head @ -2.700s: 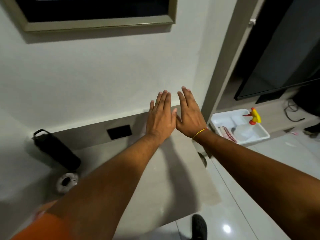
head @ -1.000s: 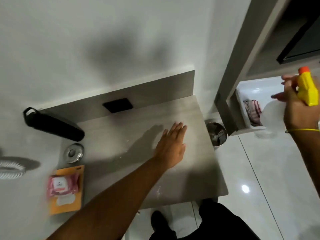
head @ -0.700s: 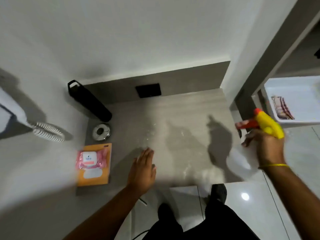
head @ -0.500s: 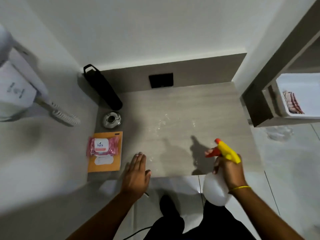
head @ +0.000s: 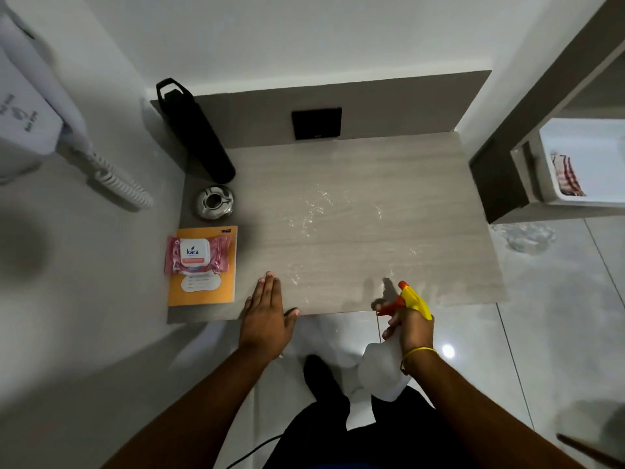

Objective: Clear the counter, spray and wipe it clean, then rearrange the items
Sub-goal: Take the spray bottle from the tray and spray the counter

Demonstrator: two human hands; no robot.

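Observation:
The grey wood-grain counter (head: pixel 389 252) has wet droplets glistening near its middle. My right hand (head: pixel 411 328) grips a clear spray bottle (head: pixel 384 370) with a yellow and red head, its nozzle aimed at the counter's front edge. My left hand (head: pixel 267 316) lies flat with fingers together on the front edge, holding nothing. Along the counter's left side stand a black flask (head: pixel 196 137), a metal ashtray (head: pixel 215 202), and a pink wipes pack (head: pixel 196 255) lying on an orange booklet (head: pixel 203 289).
A white tray (head: pixel 588 164) holding a striped cloth (head: pixel 566 174) sits on a low shelf to the right. A black wall socket (head: pixel 317 123) is set in the backsplash. A white wall-mounted dryer (head: pixel 30 106) with a coiled cord hangs at left. Glossy floor tiles lie below.
My right hand took the spray bottle from the tray at right and brought it to the counter's front edge. My left hand slid back toward the front edge. Droplets now show on the surface.

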